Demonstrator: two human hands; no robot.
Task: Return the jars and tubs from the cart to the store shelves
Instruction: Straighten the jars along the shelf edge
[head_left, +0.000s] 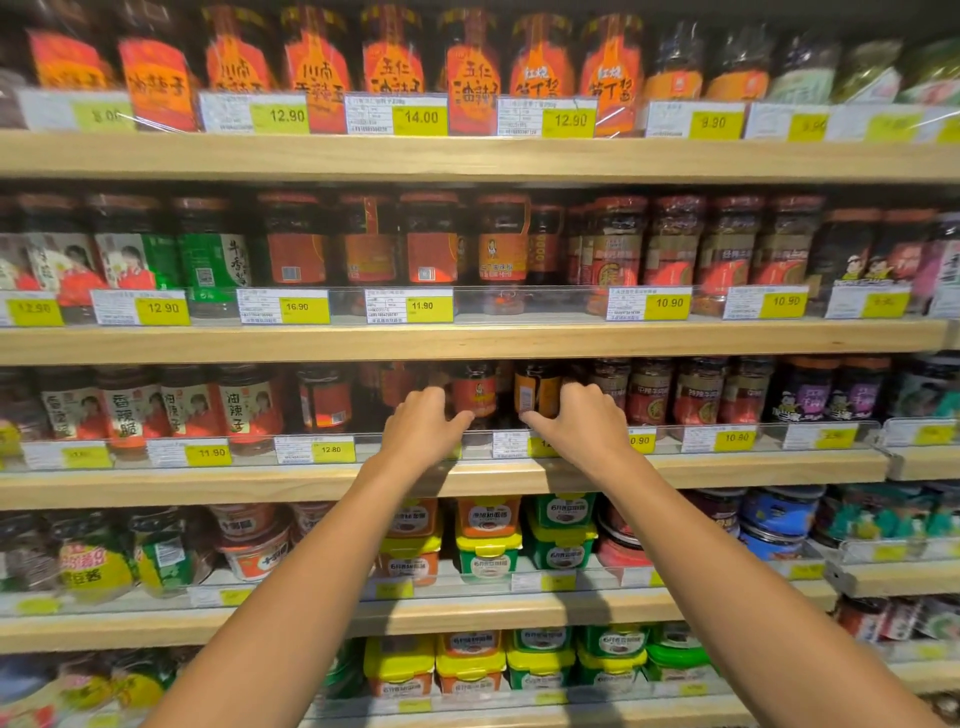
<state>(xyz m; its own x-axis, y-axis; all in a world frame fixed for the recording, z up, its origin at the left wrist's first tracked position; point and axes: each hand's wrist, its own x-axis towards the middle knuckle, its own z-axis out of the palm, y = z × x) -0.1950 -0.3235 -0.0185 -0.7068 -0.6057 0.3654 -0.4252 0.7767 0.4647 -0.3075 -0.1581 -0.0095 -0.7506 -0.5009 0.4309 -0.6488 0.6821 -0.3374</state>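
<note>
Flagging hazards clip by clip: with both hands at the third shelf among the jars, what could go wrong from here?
1. The right hand is around an orange-labelled jar that sits close to a red-labelled jar; a nudge could tip either one.
2. The left hand reaches over the clear rail at the shelf front; a jar bumped over it could fall and break.
3. Both wrists cover the price tags, so the jar may land in the wrong slot.
</note>
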